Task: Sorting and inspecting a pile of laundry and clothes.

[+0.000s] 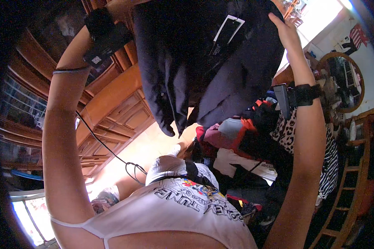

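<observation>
A black garment point(187, 56) with long tapering parts hangs before me, its top running past the upper picture edge. From it dangles a tag point(229, 28) with a white border and some writing. My right hand point(288, 34) grips the garment's upper right edge, thumb on the near side. At the upper left, part of my left hand point(121, 7) shows beside the garment's edge; its fingers are out of frame, so its hold is hidden. Each forearm wears a black strapped device, the left one point(104, 46) and the right one point(294, 96).
Clothes point(227, 132) lie heaped beyond the garment, beside leopard-print cloth point(285, 129) and zebra-striped cloth point(328, 162). Wooden cabinets point(112, 124) stand left. A black cable point(104, 144) loops to my waist. A round mirror point(342, 82) and a wooden ladder-like frame point(346, 188) are right.
</observation>
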Demonstrator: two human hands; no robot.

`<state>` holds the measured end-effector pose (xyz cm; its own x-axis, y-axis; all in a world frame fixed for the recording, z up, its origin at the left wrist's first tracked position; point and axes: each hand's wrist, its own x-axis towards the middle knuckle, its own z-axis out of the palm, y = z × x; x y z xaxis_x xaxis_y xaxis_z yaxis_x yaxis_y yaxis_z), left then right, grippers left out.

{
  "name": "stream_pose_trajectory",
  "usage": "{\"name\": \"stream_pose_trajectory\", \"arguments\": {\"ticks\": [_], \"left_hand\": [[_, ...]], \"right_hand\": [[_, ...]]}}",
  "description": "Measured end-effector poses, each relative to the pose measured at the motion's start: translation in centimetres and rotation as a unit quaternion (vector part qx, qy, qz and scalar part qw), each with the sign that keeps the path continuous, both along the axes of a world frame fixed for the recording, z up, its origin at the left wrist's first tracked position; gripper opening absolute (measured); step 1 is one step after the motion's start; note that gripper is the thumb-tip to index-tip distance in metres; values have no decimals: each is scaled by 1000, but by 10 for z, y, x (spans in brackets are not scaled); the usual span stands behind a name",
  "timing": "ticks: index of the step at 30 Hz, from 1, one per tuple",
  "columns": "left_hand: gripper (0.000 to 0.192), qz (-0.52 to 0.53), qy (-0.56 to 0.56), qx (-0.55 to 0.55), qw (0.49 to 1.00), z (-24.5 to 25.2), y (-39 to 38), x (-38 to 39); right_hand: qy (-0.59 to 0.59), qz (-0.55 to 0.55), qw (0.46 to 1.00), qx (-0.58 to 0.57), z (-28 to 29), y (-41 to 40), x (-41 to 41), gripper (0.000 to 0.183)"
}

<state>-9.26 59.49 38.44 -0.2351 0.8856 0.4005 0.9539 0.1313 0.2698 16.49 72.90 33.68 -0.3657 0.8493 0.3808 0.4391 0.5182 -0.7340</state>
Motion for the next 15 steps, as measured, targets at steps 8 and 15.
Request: {"name": "stream_pose_trajectory", "arguments": {"ticks": [8, 15], "left_hand": [[38, -46, -102, 10, 994, -3, -2, 5], [36, -145, -286, 35, 947, -17, 23, 25]], "right_hand": [[134, 30, 982, -130, 6, -14, -7, 27], [233, 105, 923, -289, -1, -1, -1, 27]]}}
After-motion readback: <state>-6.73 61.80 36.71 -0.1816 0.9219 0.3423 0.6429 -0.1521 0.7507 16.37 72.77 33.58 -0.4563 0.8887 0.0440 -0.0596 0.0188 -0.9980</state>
